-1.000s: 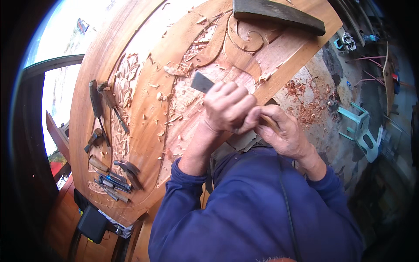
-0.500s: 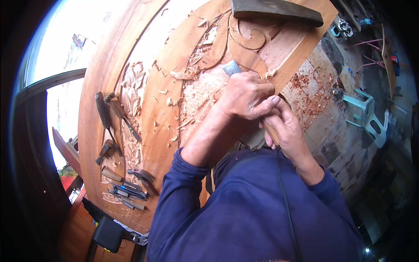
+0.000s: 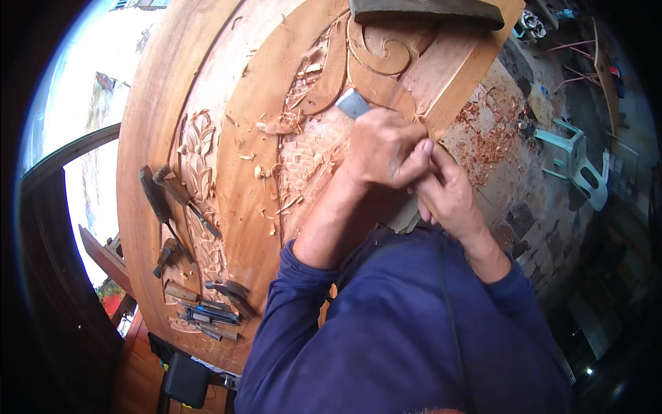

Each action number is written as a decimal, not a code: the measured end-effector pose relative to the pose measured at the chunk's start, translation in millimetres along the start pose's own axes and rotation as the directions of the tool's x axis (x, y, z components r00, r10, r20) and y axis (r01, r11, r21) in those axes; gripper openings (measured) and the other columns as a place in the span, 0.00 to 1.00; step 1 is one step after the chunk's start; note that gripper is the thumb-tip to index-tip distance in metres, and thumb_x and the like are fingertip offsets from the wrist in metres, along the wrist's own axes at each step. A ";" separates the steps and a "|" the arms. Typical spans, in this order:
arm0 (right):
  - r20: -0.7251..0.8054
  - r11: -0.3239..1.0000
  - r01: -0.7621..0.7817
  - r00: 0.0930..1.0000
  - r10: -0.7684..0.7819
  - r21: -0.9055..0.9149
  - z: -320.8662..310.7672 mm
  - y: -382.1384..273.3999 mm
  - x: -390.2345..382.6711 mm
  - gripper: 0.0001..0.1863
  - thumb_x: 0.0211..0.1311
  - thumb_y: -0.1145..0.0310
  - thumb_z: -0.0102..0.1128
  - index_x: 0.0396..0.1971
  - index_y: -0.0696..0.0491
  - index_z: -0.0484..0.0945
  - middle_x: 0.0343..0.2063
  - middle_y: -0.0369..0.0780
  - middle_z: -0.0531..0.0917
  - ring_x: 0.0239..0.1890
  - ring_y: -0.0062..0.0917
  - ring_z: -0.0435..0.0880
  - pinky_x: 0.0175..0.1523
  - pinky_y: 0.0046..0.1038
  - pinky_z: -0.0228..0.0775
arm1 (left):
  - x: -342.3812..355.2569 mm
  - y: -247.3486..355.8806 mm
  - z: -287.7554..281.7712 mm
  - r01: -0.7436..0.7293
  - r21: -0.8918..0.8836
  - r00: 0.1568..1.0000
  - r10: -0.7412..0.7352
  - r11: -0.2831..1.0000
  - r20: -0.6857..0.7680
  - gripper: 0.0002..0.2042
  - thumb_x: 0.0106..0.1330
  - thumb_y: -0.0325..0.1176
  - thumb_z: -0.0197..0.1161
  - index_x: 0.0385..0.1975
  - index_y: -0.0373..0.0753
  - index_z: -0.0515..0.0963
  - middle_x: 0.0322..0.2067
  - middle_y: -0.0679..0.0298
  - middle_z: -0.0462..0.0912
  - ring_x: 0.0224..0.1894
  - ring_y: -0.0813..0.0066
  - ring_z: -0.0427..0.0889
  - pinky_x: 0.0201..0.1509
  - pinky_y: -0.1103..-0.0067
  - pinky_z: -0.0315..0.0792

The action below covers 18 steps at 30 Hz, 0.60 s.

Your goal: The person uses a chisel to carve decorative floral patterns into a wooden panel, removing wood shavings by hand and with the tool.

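I grip a wide flat chisel over a carved wooden panel. My left hand is closed around the chisel near its steel blade, palm down. My right hand is closed on its wooden handle, lower and to the right, against the left thumb. The blade lies near a raised scroll and a patch of chipped, pale wood strewn with shavings. A long dark bar rests across the panel's top.
At left on the panel lie several chisels, a hammer and smaller tools. A black case sits below. To the right are shavings on the floor, a pale green plastic stool and leaning boards.
Both hands and the chisel have moved up the picture; the blade, first angled left, now points more upward toward the scroll. The surroundings have shifted slightly in view.
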State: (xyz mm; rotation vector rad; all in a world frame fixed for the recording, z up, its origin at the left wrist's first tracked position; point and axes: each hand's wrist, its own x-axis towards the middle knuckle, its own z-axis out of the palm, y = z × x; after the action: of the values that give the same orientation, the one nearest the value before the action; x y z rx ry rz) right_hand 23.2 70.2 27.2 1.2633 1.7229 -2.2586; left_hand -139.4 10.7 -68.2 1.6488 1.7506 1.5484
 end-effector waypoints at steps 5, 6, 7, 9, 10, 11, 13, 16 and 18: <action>-0.040 0.993 -0.099 0.994 0.102 0.065 13.2 -18.7 -12.7 0.10 0.81 0.68 0.56 0.55 0.54 0.76 0.29 0.33 0.79 0.18 0.10 0.71 0.21 0.18 0.62 | -5.4 -0.7 0.7 -0.026 -0.127 0.999 0.020 0.992 -0.049 0.12 0.62 0.40 0.61 0.17 0.45 0.76 0.14 0.58 0.74 0.18 0.55 0.77 0.26 0.63 0.72; -0.042 0.993 -0.102 0.994 0.104 0.064 12.9 -17.9 -11.3 0.10 0.81 0.68 0.56 0.55 0.54 0.76 0.29 0.33 0.79 0.18 0.10 0.71 0.21 0.18 0.62 | -4.7 -1.1 2.4 -0.020 -0.151 0.998 0.010 0.988 -0.066 0.13 0.62 0.40 0.60 0.17 0.45 0.75 0.13 0.58 0.72 0.17 0.54 0.76 0.26 0.62 0.71; -0.045 0.995 -0.087 0.995 0.090 0.055 12.4 -16.4 -10.4 0.11 0.81 0.68 0.56 0.56 0.55 0.76 0.28 0.33 0.79 0.17 0.10 0.71 0.21 0.18 0.62 | -4.4 -3.5 3.0 -0.018 -0.153 0.998 0.008 0.988 -0.067 0.13 0.62 0.40 0.60 0.17 0.45 0.75 0.13 0.58 0.72 0.17 0.54 0.76 0.26 0.62 0.71; -0.045 0.996 -0.080 0.996 0.082 0.047 6.2 -11.3 -3.9 0.12 0.81 0.68 0.56 0.57 0.55 0.76 0.28 0.33 0.79 0.17 0.10 0.70 0.21 0.18 0.62 | -4.1 -5.0 5.5 -0.030 -0.128 0.997 0.021 0.991 -0.071 0.13 0.61 0.40 0.60 0.16 0.44 0.74 0.13 0.58 0.71 0.17 0.53 0.75 0.26 0.61 0.70; 0.000 0.999 -0.036 0.999 0.036 0.020 -0.9 -8.2 9.0 0.12 0.81 0.68 0.57 0.58 0.55 0.75 0.28 0.33 0.79 0.17 0.10 0.70 0.21 0.18 0.62 | -0.9 -8.1 5.4 0.019 -0.074 0.998 -0.023 0.997 -0.056 0.13 0.61 0.40 0.59 0.16 0.44 0.73 0.12 0.58 0.70 0.16 0.53 0.74 0.26 0.61 0.70; 0.043 1.000 0.012 0.999 -0.012 -0.002 -5.4 -5.4 15.1 0.13 0.81 0.67 0.57 0.58 0.55 0.75 0.28 0.33 0.79 0.17 0.10 0.70 0.21 0.18 0.62 | 3.3 -8.6 2.8 0.062 -0.019 0.997 -0.063 0.998 -0.040 0.13 0.61 0.40 0.59 0.16 0.44 0.73 0.12 0.58 0.70 0.16 0.53 0.74 0.26 0.60 0.69; 0.022 0.999 -0.030 0.999 0.029 0.044 -6.1 -0.7 12.2 0.14 0.81 0.66 0.59 0.58 0.55 0.75 0.28 0.33 0.79 0.17 0.10 0.70 0.22 0.18 0.62 | -0.4 -5.7 1.0 0.077 -0.001 0.997 -0.077 0.997 0.031 0.15 0.65 0.42 0.56 0.20 0.40 0.76 0.16 0.55 0.73 0.20 0.51 0.76 0.27 0.62 0.69; 0.038 0.996 -0.004 0.999 0.000 0.090 2.8 -5.0 1.9 0.14 0.81 0.67 0.58 0.58 0.55 0.76 0.27 0.32 0.79 0.18 0.10 0.70 0.22 0.18 0.62 | -1.1 -2.2 -4.1 0.007 -0.030 1.000 -0.007 1.000 -0.002 0.14 0.66 0.42 0.56 0.22 0.40 0.78 0.16 0.55 0.74 0.20 0.51 0.77 0.29 0.62 0.70; 0.003 0.996 -0.073 0.997 0.073 0.049 8.5 -16.4 -10.2 0.14 0.80 0.68 0.57 0.59 0.56 0.75 0.28 0.33 0.79 0.19 0.10 0.70 0.22 0.18 0.62 | -2.8 -2.4 -2.6 -0.018 -0.133 1.000 0.016 0.991 -0.020 0.13 0.64 0.40 0.56 0.19 0.42 0.76 0.15 0.57 0.72 0.18 0.52 0.75 0.27 0.62 0.70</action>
State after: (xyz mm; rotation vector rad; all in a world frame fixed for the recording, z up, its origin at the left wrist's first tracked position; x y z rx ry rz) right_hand 17.4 65.2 47.0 1.3106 1.6025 -2.2729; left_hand -141.9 7.6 -70.3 1.5936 1.6080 1.6554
